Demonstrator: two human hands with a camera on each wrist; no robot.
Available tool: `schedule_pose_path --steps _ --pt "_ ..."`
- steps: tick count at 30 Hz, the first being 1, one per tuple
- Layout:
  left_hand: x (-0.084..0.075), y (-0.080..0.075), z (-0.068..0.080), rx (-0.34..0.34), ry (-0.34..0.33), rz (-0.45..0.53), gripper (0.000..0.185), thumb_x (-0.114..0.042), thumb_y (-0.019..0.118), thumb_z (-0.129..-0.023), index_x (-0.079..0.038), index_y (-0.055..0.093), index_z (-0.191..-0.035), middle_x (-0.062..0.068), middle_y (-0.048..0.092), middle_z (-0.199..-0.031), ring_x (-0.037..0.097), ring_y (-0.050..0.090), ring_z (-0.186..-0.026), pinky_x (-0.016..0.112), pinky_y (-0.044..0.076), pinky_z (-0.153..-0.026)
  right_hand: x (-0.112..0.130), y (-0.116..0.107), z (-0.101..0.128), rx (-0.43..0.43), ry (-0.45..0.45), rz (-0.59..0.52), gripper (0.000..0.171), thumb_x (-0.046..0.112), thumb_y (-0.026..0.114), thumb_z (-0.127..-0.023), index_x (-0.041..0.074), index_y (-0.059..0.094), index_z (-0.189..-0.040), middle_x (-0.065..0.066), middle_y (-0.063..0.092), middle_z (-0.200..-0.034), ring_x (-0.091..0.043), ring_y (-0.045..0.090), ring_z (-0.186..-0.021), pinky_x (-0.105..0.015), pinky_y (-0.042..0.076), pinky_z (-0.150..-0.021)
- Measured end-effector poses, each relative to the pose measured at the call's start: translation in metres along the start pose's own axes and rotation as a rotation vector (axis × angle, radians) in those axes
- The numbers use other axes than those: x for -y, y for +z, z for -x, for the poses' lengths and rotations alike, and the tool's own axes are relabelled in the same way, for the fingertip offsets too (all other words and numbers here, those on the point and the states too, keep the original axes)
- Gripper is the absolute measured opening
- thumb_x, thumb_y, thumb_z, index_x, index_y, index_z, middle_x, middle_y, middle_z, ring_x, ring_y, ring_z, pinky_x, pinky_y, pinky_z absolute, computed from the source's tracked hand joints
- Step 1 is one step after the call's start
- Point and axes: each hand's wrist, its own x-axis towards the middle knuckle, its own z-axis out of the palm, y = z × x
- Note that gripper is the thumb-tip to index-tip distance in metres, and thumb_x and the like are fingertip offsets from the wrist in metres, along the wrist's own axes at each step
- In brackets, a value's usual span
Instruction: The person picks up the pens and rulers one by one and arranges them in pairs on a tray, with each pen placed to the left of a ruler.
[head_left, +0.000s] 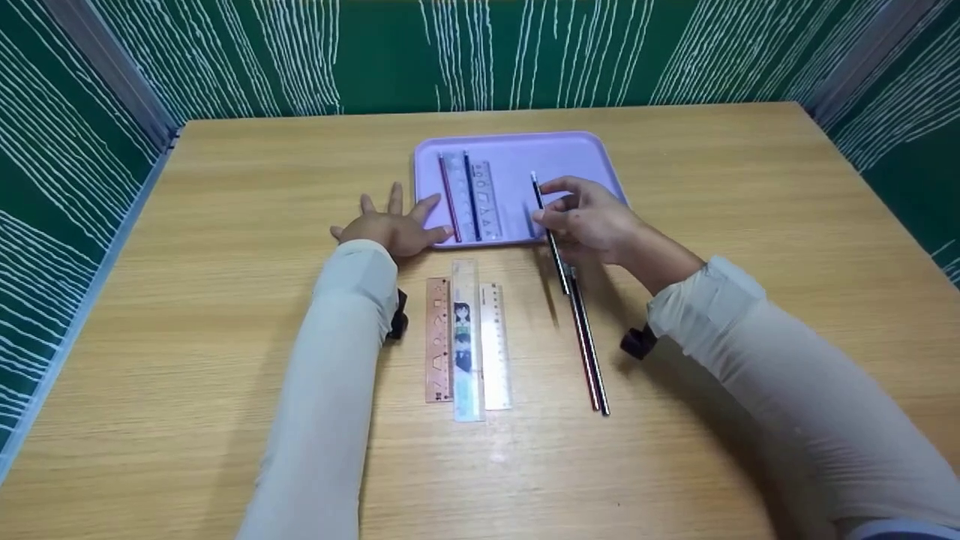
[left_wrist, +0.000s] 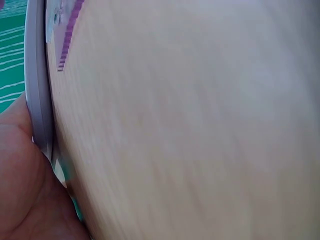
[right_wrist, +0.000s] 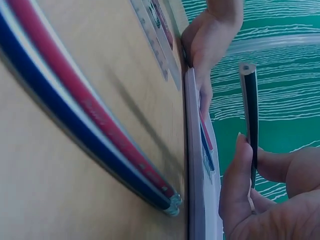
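Note:
My right hand (head_left: 596,221) pinches a dark striped pencil (head_left: 556,255) between thumb and fingers, above the near right part of a purple tray (head_left: 540,146). In the right wrist view that pencil (right_wrist: 251,105) stands nearly upright. My left hand (head_left: 390,229) spreads its fingers at the tray's near left corner, thumb and index finger touching the rim. Inside the tray lie a red pencil (head_left: 448,195), a dark blue pencil (head_left: 472,199) and two clear rulers, one being a shape-stencil ruler (head_left: 487,202). A red pencil (head_left: 584,352) and a dark blue pencil (head_left: 592,356) lie together on the table.
Between my arms, three rulers lie side by side on the wooden table (head_left: 225,225): an orange-pink one (head_left: 438,337), a longer clear one with a cartoon figure (head_left: 466,394), and another clear one (head_left: 496,345). Green walls (head_left: 382,60) with white streaks enclose the table.

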Motion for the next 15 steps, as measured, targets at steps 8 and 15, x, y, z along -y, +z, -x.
schedule_pose_path --steps 8,15 --pt "0.0 0.0 0.002 -0.001 0.0 0.007 0.077 -0.083 0.035 -0.092 -0.062 -0.006 -0.154 -0.006 -0.03 -0.167 0.045 -0.031 -0.15 0.087 -0.011 -0.106 0.012 0.004 -0.021 -0.022 0.004 -0.013 0.059 0.02 0.068 -0.099 0.021 0.042 -0.152 -0.003 0.056 -0.122 -0.025 0.06 -0.111 -0.037 0.058 -0.089" --pt "-0.001 0.0 -0.002 0.007 0.001 0.013 0.078 -0.083 0.036 -0.091 -0.063 -0.007 -0.153 -0.008 -0.031 -0.166 0.044 -0.033 -0.149 0.087 -0.013 -0.106 0.019 0.0 -0.037 -0.047 0.026 0.012 0.058 0.024 0.066 -0.101 0.027 0.042 -0.153 -0.002 0.054 -0.128 -0.023 0.059 -0.112 -0.038 0.058 -0.088"
